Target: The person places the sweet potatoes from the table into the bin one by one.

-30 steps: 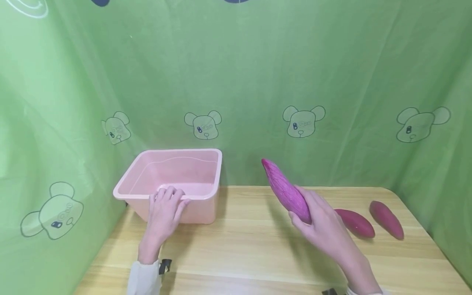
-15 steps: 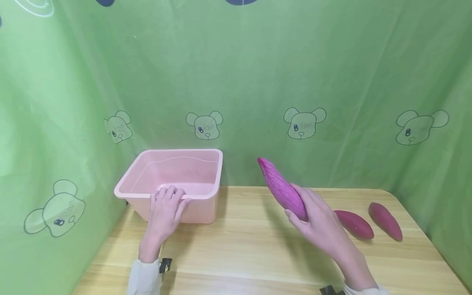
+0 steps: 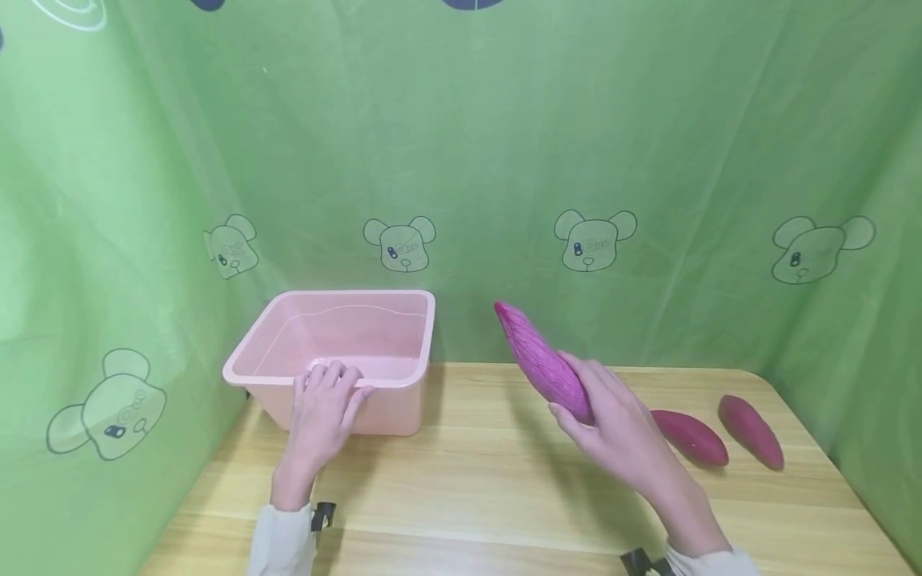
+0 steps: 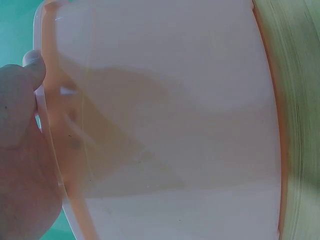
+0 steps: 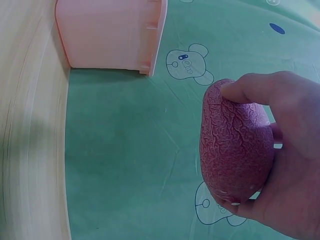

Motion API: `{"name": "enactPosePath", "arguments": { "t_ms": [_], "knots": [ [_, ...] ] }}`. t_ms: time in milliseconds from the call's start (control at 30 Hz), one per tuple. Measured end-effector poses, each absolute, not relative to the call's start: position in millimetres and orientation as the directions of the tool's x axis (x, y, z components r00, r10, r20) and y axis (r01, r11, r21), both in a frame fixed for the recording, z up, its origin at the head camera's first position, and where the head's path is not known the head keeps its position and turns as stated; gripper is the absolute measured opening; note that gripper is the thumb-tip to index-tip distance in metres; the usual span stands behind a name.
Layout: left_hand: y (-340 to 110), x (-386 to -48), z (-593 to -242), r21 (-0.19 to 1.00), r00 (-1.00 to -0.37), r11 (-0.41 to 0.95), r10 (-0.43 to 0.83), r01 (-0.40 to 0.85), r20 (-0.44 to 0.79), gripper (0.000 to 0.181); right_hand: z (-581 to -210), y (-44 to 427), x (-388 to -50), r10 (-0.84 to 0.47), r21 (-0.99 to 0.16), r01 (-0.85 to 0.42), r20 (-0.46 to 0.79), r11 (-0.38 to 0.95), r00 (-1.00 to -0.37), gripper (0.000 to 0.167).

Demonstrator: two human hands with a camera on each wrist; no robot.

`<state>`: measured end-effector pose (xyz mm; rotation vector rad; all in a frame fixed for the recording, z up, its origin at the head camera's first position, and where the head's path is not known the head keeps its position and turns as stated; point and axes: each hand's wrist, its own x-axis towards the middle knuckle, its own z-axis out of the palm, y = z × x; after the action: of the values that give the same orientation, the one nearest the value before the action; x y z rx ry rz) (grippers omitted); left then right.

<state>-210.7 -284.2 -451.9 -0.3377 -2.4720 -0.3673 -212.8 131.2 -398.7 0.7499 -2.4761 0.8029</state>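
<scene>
The sweet potato (image 3: 543,364), purple and deeply wrinkled, is held above the wooden table (image 3: 468,488), between four and five o'clock from the middle of the head view, its narrow tip pointing toward eleven. The right hand (image 3: 619,436) is spread only as wide as the thick end and has hold of it there, thumb pressed on one side and fingers wrapped round the other. Most of those fingers are hidden, so I can't fairly say how far round they reach.

At nine o'clock from the sweet potato, well apart from it, stands the pink basin (image 3: 394,408). The left hand (image 3: 320,416) is at the basin's six o'clock side, fingers hooked over the rim and holding it. At about four o'clock from the sweet potato, one dark red piece (image 3: 691,438) lies on the table, and just beyond it lies another red piece (image 3: 751,432).

As for handling, the sweet potato looks firm and stiff, probably light enough for one hand and not very fragile. The creases should give some grip, though the rounded, tapering shape could slip if pinched near the tip. The thick end or the middle seems the best place to take hold, with the thumb opposite the fingers.
</scene>
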Motion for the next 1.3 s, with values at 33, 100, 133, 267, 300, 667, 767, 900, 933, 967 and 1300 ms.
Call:
{"name": "enactPosePath", "arguments": {
  "t_ms": [33, 100, 133, 267, 300, 667, 767, 900, 933, 967, 1300],
  "knots": [
    [-284, -210, -452, 0.183, -0.781, 0.928, 0.153, 0.324, 0.605, 0.022, -398, 131, -213, -0.361, -0.400, -0.609, 0.539, 0.685, -0.761, 0.068],
    [-285, -210, -452, 0.184, -0.780, 0.928, 0.152, 0.325, 0.606, 0.022, -398, 129, -214, -0.366, -0.401, -0.611, 0.537, 0.682, -0.760, 0.069],
    [-285, -210, -452, 0.185, -0.780, 0.928, 0.152, 0.324, 0.607, 0.022, -397, 129, -214, -0.368, -0.400, -0.613, 0.536, 0.681, -0.760, 0.069],
    [-285, -210, -452, 0.187, -0.783, 0.928, 0.150, 0.322, 0.604, 0.022, -395, 125, -216, -0.377, -0.395, -0.613, 0.529, 0.684, -0.761, 0.069],
    [-285, -210, -452, 0.187, -0.783, 0.928, 0.151, 0.322, 0.603, 0.022, -394, 125, -216, -0.379, -0.392, -0.614, 0.528, 0.685, -0.760, 0.069],
    [-286, -209, -453, 0.183, -0.787, 0.932, 0.146, 0.312, 0.600, 0.024, -391, 116, -220, -0.407, -0.376, -0.629, 0.521, 0.680, -0.750, 0.070],
    [-287, -210, -453, 0.180, -0.782, 0.931, 0.149, 0.317, 0.605, 0.023, -389, 113, -220, -0.411, -0.377, -0.632, 0.518, 0.677, -0.750, 0.069],
    [-288, -210, -452, 0.183, -0.777, 0.929, 0.149, 0.322, 0.612, 0.022, -386, 109, -221, -0.417, -0.381, -0.639, 0.520, 0.668, -0.746, 0.069],
    [-288, -210, -452, 0.184, -0.777, 0.929, 0.147, 0.321, 0.612, 0.021, -386, 108, -222, -0.418, -0.383, -0.641, 0.519, 0.666, -0.745, 0.069],
    [-288, -210, -452, 0.186, -0.778, 0.929, 0.145, 0.320, 0.612, 0.021, -385, 107, -222, -0.421, -0.383, -0.643, 0.520, 0.663, -0.744, 0.069],
    [-285, -211, -451, 0.184, -0.787, 0.927, 0.159, 0.326, 0.597, 0.022, -383, 98, -224, -0.430, -0.384, -0.654, 0.523, 0.652, -0.736, 0.069]
  ]
}}
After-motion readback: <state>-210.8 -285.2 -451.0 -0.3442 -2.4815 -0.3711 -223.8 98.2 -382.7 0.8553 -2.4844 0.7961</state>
